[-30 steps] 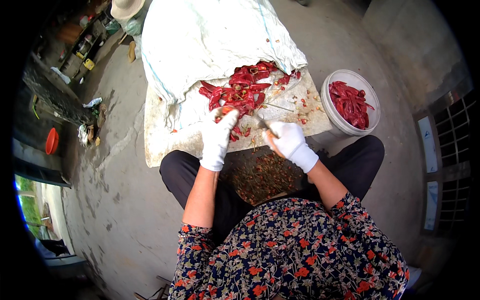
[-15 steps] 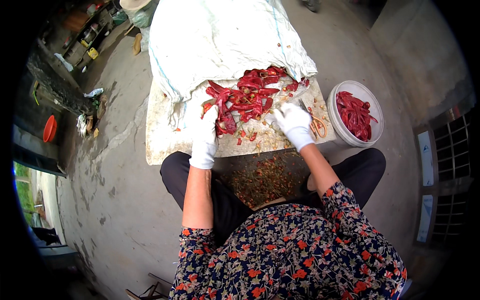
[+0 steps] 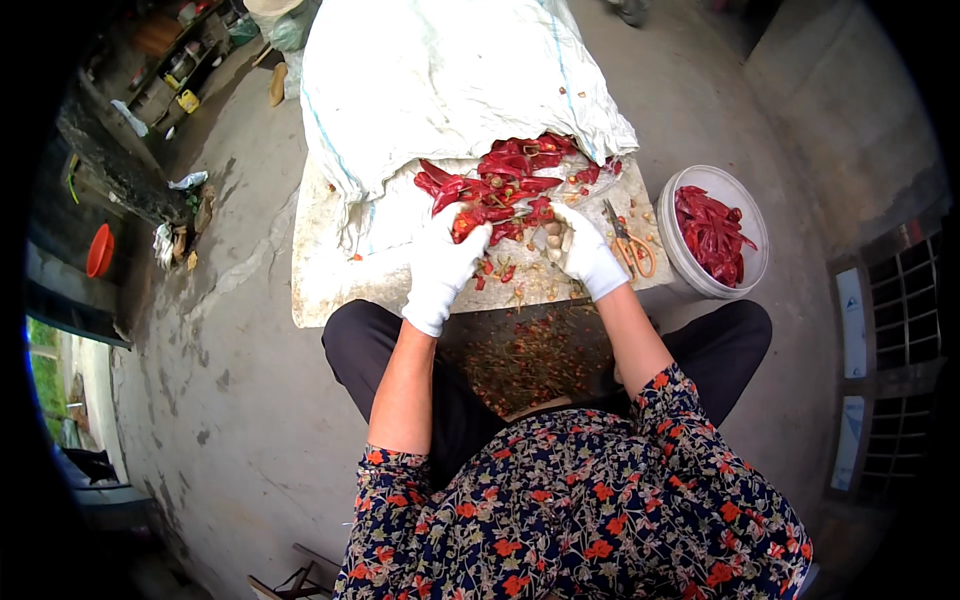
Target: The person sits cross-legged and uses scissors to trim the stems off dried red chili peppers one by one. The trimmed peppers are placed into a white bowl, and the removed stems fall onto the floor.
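Both my hands wear white gloves and work over the near edge of a low table (image 3: 325, 285). My left hand (image 3: 447, 268) is closed round a dried red chili pepper (image 3: 480, 218), its fingers facing right. Close by on the right, my right hand (image 3: 585, 252) has its fingers curled in toward the pepper's stem end; what they pinch is too small to make out. Beyond the hands, a heap of red chili peppers (image 3: 515, 165) spills from the mouth of a white woven sack (image 3: 440, 80). Scissors (image 3: 634, 252) with orange handles lie right of my right hand.
A white bucket (image 3: 752, 270) holding red peppers (image 3: 708, 230) stands right of the table. Loose stems and seed bits (image 3: 530, 365) cover the floor between my knees. An orange basin (image 3: 100, 250) is at the far left. A barred window or grille (image 3: 905, 300) lines the right side.
My left hand has moved right and toward the middle with a pepper in it. My right hand has shifted slightly left, fingers curling in, and the scissors show more fully.
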The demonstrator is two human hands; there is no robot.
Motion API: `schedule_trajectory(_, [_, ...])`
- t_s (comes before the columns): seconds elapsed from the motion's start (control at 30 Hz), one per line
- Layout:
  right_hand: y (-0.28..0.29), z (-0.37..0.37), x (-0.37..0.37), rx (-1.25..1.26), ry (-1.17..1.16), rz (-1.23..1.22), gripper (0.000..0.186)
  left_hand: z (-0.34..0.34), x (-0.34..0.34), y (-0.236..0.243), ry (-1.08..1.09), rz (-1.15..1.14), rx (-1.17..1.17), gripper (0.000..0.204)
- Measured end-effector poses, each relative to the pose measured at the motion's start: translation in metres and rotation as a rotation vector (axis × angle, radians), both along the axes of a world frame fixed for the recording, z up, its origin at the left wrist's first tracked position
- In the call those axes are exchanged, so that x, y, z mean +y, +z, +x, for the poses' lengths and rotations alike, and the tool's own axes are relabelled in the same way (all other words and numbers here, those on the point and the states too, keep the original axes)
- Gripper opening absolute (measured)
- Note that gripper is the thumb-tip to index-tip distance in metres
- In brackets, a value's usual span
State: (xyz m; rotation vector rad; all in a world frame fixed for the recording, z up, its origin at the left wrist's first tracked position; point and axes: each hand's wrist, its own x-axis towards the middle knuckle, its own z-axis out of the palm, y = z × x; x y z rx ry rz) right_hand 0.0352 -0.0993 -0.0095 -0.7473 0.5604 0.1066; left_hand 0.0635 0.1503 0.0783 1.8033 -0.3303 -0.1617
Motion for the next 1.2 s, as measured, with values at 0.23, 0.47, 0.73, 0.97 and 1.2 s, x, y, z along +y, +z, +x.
schedule_trajectory(0.23, [0.038, -0.031, 0.014, -0.003, 0.201, -0.058, 0.024, -0.01, -0.035, -0.015, -0.378, -0.088, -0.101, 0.05])
schedule_trajectory(0.47, [0.059, -0.049, 0.03, -0.365, 0.141, -0.54, 0.035, -0.011, -0.034, -0.01, -0.144, 0.049, -0.122, 0.029])
schedule_trajectory(0.73, [0.078, -0.057, 0.043, -0.546, -0.034, -1.85, 0.021, -0.019, -0.039, -0.02, -0.21, 0.293, -0.153, 0.036])
schedule_trajectory(0.97, [0.111, -0.062, 0.066, -0.406, -0.403, -0.619, 0.02, -0.022, -0.043, -0.049, -0.297, 0.13, 0.015, 0.038])
schedule_trajectory(1.2, [0.094, -0.062, 0.001, -0.086, 0.687, -1.033, 0.044, -0.01, -0.004, 0.007, 0.055, -0.263, 0.199, 0.034])
